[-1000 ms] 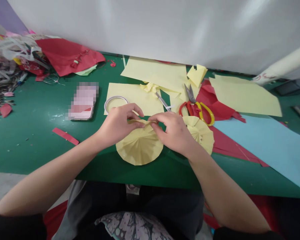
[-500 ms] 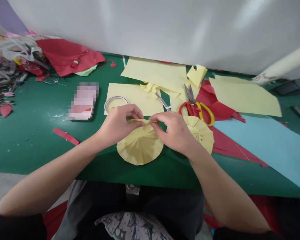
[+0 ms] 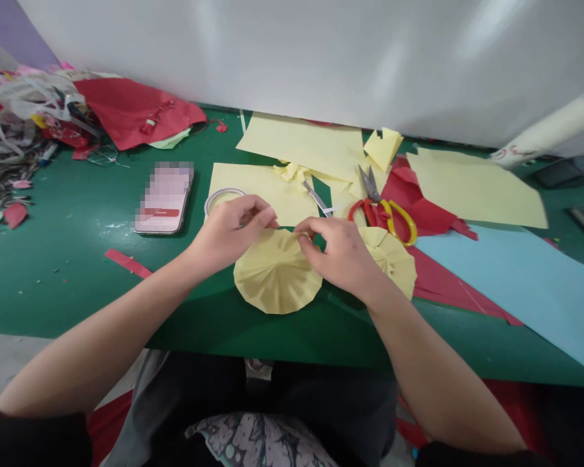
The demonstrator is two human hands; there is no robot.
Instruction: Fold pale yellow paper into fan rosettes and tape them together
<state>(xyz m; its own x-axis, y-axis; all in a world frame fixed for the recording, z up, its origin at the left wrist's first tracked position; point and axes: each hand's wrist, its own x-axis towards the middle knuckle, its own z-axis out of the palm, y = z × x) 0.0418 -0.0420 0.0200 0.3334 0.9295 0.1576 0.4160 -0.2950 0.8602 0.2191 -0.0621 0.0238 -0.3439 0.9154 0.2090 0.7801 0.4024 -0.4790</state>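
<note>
A round, pleated yellow paper disc (image 3: 277, 275) lies on the green table (image 3: 78, 259) near its front edge. My left hand (image 3: 228, 230) pinches the disc's far left rim with curled fingers. Opposite it, my right hand (image 3: 343, 256) pinches the far right rim. Both hands are closed on the paper. A second pleated yellow disc (image 3: 394, 259) lies just right of my right hand, partly hidden by it.
Scissors with red and yellow handles (image 3: 382, 207) lie behind my right hand on red paper. A tape ring (image 3: 219, 198) and a phone (image 3: 163, 198) sit to the left. Yellow sheets (image 3: 302, 139), a blue sheet (image 3: 516, 279) and scrap piles (image 3: 24, 123) cover the rest.
The top edge of the disc, which was folded over between my fingers, now lies more opened out and the disc sits slightly further right. My hands stay at its far rim.
</note>
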